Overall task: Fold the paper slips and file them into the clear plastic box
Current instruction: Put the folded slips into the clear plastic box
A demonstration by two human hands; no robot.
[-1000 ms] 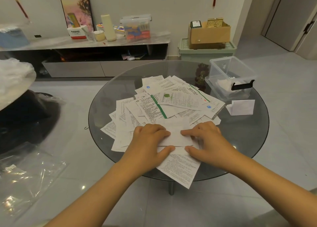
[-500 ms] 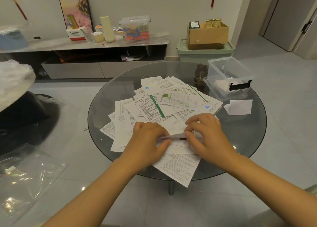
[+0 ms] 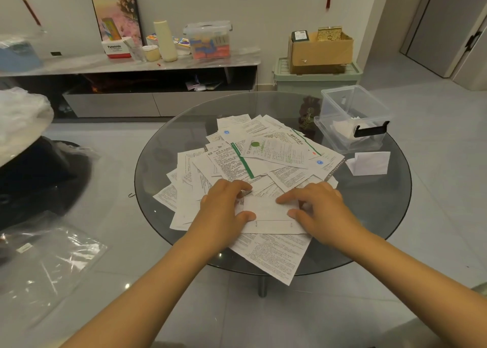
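Observation:
A heap of printed paper slips (image 3: 266, 158) covers the middle of the round glass table (image 3: 369, 216). On its near side lies a white folded slip (image 3: 266, 208). My left hand (image 3: 224, 210) holds its left end, thumb under the near edge and fingers curled over the far corner. My right hand (image 3: 319, 205) presses on its right end with forefinger and thumb stretched out. The clear plastic box (image 3: 353, 118) stands open at the table's far right with folded slips inside. Another folded slip (image 3: 369, 163) lies just in front of the box.
One slip (image 3: 274, 255) overhangs the table's near edge. A low TV bench (image 3: 126, 68) with boxes and bottles runs along the back wall. A green crate with a cardboard box (image 3: 319, 50) stands behind the table. A plastic bag (image 3: 44, 263) lies on the floor at left.
The slip was lifted at its fold half a second ago; now it lies flat again, folded smaller, with both hands pressing its ends.

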